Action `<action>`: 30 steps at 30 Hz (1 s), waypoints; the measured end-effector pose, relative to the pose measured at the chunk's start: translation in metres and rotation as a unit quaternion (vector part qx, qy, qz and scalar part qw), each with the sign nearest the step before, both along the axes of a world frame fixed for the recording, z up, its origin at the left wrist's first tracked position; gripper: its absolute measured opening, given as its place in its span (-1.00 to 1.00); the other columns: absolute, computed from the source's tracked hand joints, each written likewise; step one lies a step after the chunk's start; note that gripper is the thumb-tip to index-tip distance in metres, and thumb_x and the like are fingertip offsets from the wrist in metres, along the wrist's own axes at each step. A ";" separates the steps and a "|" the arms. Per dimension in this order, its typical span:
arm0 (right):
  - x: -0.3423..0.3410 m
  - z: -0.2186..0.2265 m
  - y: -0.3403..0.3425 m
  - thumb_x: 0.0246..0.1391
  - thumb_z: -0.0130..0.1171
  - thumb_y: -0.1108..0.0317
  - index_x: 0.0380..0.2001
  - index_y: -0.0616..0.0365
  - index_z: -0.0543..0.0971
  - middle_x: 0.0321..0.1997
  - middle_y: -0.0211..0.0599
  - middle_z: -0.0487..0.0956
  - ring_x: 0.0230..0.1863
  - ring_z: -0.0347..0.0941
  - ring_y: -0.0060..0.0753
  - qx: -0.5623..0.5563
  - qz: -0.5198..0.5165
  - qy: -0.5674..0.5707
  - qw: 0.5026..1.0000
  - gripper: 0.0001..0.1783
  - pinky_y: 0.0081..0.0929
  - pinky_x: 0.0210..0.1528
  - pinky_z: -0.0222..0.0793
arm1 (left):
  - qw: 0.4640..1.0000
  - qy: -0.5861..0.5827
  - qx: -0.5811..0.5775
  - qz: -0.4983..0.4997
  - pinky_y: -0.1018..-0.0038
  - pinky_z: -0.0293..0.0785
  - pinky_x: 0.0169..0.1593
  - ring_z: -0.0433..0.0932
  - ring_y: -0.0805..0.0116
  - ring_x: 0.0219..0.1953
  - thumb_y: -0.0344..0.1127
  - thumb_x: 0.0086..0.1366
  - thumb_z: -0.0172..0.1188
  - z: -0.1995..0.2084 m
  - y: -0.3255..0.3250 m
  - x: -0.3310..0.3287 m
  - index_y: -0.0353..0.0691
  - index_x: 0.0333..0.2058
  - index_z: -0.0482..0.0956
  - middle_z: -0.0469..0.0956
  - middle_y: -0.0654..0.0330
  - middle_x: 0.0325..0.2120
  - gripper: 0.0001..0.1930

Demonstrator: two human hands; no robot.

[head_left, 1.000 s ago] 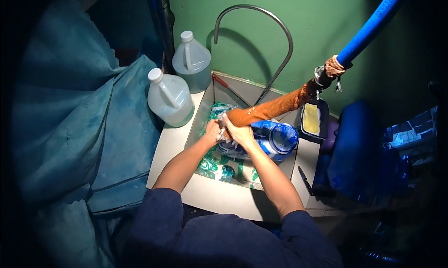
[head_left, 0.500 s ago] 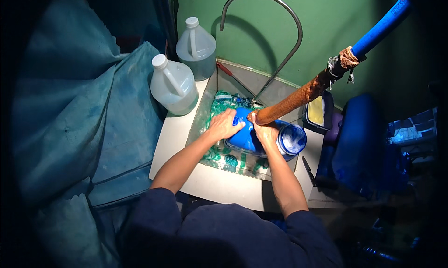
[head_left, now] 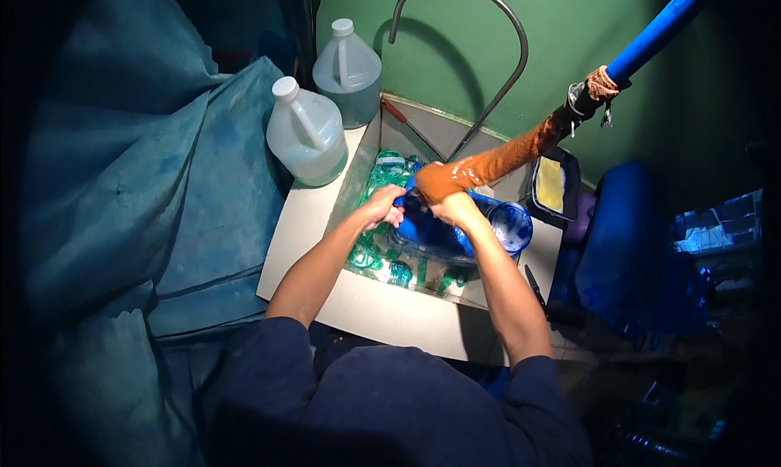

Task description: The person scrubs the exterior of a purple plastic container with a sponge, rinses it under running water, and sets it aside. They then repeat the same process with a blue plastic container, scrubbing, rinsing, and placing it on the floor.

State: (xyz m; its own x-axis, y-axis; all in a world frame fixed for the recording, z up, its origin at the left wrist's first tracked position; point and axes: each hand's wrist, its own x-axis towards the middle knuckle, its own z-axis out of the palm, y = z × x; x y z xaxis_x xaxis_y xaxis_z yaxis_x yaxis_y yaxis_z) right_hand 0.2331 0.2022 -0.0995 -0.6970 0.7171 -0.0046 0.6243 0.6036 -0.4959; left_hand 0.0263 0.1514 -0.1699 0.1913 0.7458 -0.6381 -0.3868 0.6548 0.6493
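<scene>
A large translucent blue bottle [head_left: 427, 233] lies on its side in the basin, its round neck to the right. At its left end my left hand [head_left: 381, 210] is closed, fingers curled on the bottle's blue edge. My right hand [head_left: 457, 209] reaches over the bottle from the right; its fingers are hidden under the end of a wet, brown cloth-like sleeve [head_left: 480, 170]. That sleeve is tied to a blue hose [head_left: 655, 29] slanting down from the upper right. Green plastic bottles [head_left: 389, 164] lie around and beneath the blue bottle.
Two translucent jugs, one nearer [head_left: 307, 141] and one farther [head_left: 348, 75], stand left of the basin [head_left: 346, 192]. A curved metal pipe [head_left: 521, 56] rises behind it. On the right are a black tub with a yellow sponge [head_left: 551, 185] and a knife [head_left: 534, 285].
The brown sleeve's end has shifted left and up, now covering my right fingers. My left hand has gone from lying flat on the bottle to curling at its edge. The view has shifted slightly.
</scene>
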 end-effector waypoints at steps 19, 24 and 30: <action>0.001 -0.001 -0.016 0.20 0.12 -0.11 0.03 -0.03 0.62 0.04 0.00 0.63 0.02 0.57 0.10 -0.040 -0.230 -0.029 0.972 -0.50 -0.09 0.08 0.47 | 0.767 0.455 0.432 -0.132 0.13 0.43 0.16 0.49 -0.25 0.06 -0.57 0.19 -0.07 0.001 -0.042 0.016 -0.40 0.08 0.40 0.51 -0.27 0.01 -0.56; 0.014 -0.032 -0.026 0.09 0.09 -0.37 0.14 -0.04 0.55 0.13 0.01 0.58 0.17 0.49 0.09 -0.096 -0.325 0.018 0.941 -0.25 -0.09 0.20 0.39 | 0.800 0.389 0.383 -0.250 0.14 0.44 0.16 0.55 -0.15 0.04 -0.54 0.17 -0.01 0.030 -0.035 0.000 -0.33 0.12 0.47 0.57 -0.19 -0.05 -0.51; -0.003 -0.015 -0.021 0.12 0.11 -0.21 0.15 0.09 0.49 0.23 0.02 0.49 0.27 0.39 0.05 -0.042 -0.233 0.043 0.971 -0.30 -0.15 0.29 0.29 | 0.829 0.418 0.344 -0.140 0.23 0.25 0.31 0.31 -0.05 0.28 -0.30 0.22 0.00 0.032 -0.015 -0.016 -0.27 0.23 0.31 0.27 -0.14 0.23 -0.43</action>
State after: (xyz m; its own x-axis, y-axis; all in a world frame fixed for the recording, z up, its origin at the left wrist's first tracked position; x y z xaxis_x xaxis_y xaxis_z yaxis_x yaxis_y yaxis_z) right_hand 0.2302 0.1817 -0.1147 -0.2982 0.9539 -0.0325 0.7733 0.2215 -0.5941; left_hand 0.0105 0.1365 -0.1379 0.1241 0.9892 -0.0783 0.4910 0.0073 0.8712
